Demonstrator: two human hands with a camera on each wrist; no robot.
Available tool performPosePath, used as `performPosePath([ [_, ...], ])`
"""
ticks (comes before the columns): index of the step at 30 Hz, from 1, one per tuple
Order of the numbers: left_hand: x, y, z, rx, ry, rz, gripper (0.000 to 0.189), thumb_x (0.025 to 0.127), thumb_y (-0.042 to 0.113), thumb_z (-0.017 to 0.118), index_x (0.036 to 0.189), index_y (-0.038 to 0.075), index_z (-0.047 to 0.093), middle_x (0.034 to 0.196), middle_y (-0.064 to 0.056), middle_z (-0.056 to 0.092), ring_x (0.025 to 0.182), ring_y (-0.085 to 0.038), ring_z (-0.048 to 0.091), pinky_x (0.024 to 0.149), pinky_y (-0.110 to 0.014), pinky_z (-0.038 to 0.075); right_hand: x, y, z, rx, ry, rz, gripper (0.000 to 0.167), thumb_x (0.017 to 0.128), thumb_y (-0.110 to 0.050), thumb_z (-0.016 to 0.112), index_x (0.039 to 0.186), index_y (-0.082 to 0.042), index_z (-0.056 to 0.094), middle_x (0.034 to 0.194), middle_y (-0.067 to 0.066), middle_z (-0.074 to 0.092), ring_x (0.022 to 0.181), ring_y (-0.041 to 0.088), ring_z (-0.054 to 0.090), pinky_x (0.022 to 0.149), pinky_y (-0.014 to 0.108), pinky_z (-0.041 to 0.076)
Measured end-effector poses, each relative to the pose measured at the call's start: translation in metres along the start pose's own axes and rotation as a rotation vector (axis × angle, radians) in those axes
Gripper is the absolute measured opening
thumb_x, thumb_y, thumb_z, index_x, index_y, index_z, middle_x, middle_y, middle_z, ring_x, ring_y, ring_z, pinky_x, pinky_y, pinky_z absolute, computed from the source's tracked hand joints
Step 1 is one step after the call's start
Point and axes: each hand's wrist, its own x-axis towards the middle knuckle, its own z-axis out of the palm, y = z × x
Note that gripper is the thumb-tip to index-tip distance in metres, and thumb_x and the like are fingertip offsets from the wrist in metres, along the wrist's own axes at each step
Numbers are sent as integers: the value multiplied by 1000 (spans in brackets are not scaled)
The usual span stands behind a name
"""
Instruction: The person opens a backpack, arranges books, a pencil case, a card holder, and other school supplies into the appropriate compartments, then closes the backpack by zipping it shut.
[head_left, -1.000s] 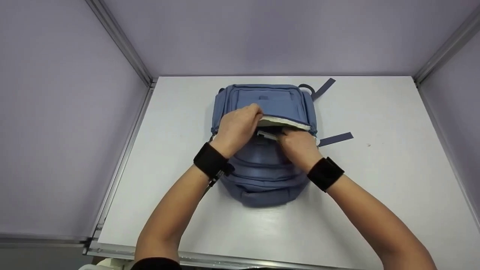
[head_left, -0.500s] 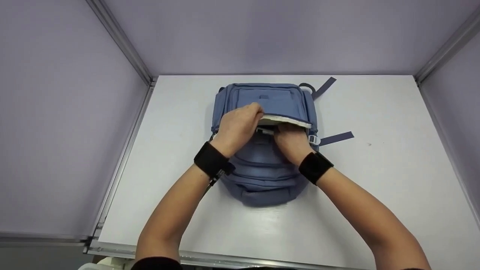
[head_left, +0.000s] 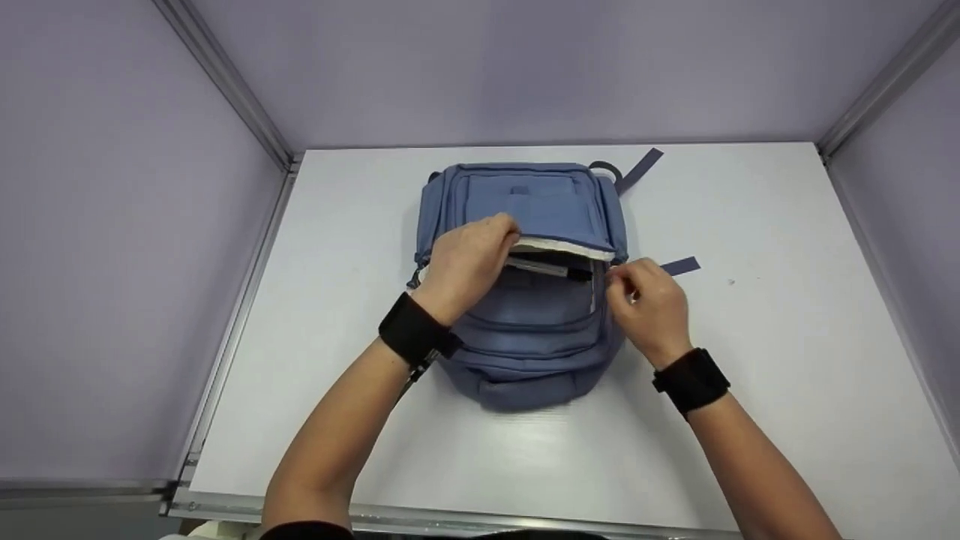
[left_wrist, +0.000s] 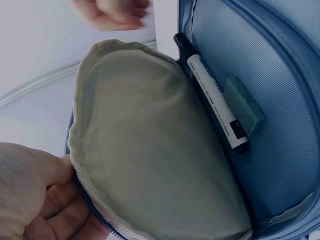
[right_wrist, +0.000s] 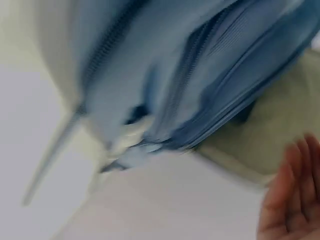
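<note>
A blue backpack (head_left: 532,337) lies flat with its front pocket unzipped. My left hand (head_left: 469,262) pinches the edge of the pocket's pale-lined flap (left_wrist: 145,140) and holds it up. Inside the pocket lies a white marker with black ends (left_wrist: 215,97), and right beside it sits a small teal-green block (left_wrist: 243,106). My right hand (head_left: 652,304) is just off the pocket's right side, its fingers loosely bent and holding nothing. It is blurred in the right wrist view.
The backpack rests on a white table (head_left: 780,360). Two dark straps (head_left: 643,171) stick out on its right. Pale panels (head_left: 510,75) rise behind and at both sides, with a metal rail (head_left: 247,82) at the left corner.
My right hand has come out of the pocket and moved right, leaving the marker in plain sight. My left hand keeps its hold on the flap.
</note>
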Motion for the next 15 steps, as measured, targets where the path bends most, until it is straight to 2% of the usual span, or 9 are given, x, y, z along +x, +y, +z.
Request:
performPosePath([
  [2, -5, 1, 0, 11, 12, 12, 14, 106, 19, 59, 103, 10, 70, 88, -3, 73, 71, -20, 68, 60, -35, 54, -3, 9, -5, 40, 49, 35, 21, 85, 2, 68, 106, -2, 72, 97, 10, 67, 82, 24, 61, 70, 32, 46],
  [3, -8, 2, 1, 17, 19, 19, 14, 106, 19, 59, 103, 10, 70, 88, -3, 73, 72, -20, 69, 60, -35, 55, -4, 12, -8, 52, 56, 25, 28, 85, 3, 69, 113, -2, 71, 104, 12, 67, 90, 26, 63, 76, 33, 47],
  [6, -19, 4, 5, 31, 36, 48, 13, 104, 19, 62, 103, 10, 71, 89, -3, 74, 74, -20, 70, 61, -35, 56, -6, 20, -11, 64, 4, -69, 41, 86, 5, 74, 126, -2, 69, 120, 14, 67, 108, 33, 62, 93, 35, 48],
  [9, -30, 7, 11, 28, 49, 89, 11, 103, 18, 64, 104, 11, 72, 93, -2, 75, 79, -20, 71, 64, -34, 57, -9, 23, -11, 69, -44, -149, 37, 87, 5, 76, 122, -2, 72, 122, 13, 68, 113, 35, 63, 101, 35, 46],
  [12, -43, 8, 18, 31, 65, 144, 10, 101, 17, 66, 103, 10, 73, 94, 0, 74, 80, -19, 71, 64, -32, 57, -14, 25, -9, 64, -63, -177, 27, 86, 6, 78, 111, -2, 74, 114, 11, 71, 107, 32, 66, 99, 32, 47],
  [15, -59, 7, 27, 59, 65, 194, 9, 100, 16, 68, 102, 10, 73, 94, 1, 74, 81, -17, 71, 64, -30, 57, -21, 26, -7, 23, -78, -221, 21, 85, 7, 78, 103, -2, 73, 107, 11, 71, 101, 29, 68, 92, 33, 51],
])
